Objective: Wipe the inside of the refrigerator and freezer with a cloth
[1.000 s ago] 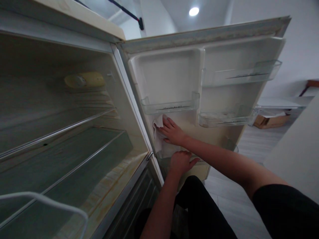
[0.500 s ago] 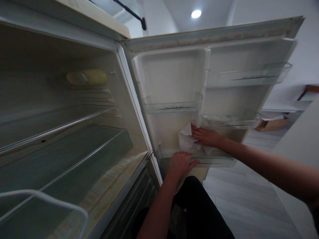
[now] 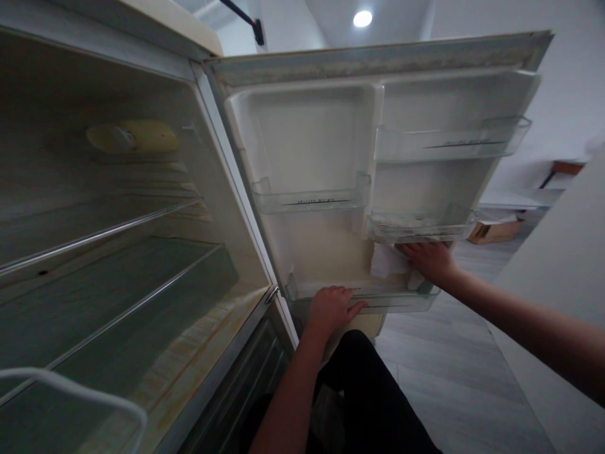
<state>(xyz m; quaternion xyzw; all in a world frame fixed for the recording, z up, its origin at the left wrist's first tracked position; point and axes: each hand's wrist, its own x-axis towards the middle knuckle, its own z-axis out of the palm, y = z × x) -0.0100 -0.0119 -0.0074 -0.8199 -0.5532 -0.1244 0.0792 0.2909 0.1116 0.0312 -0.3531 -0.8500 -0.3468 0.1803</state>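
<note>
The fridge [image 3: 224,217] is biggest, at 9 o'clock. It looks hard and smooth inside, with glass shelves, and brown stains mark its floor. Its door [image 3: 326,243] is wide open, reaching out toward 2 o'clock. The door is flat and pale, with round corners pressed into it, and it should feel stiff. The low bin [image 3: 392,304], at 4 o'clock, is a clear, thin-walled tray. It could crack if pushed hard. The bin above it [image 3: 416,232], at 3 o'clock, is clear too.

The person's left hand [image 3: 333,309], at 5 o'clock, is on the low bin's rim. Its fingers lie side by side and its thumb sticks out; whether it grips cannot be told. The right hand [image 3: 431,261], just past 3 o'clock, has its fingers on the cloth, but their tips are too hidden to tell if they pinch.

The white cloth [image 3: 385,260] is on the door between the two bins. It looks thin, soft and light, so it will bunch up easily. It is best held flat under spread fingers.
</note>
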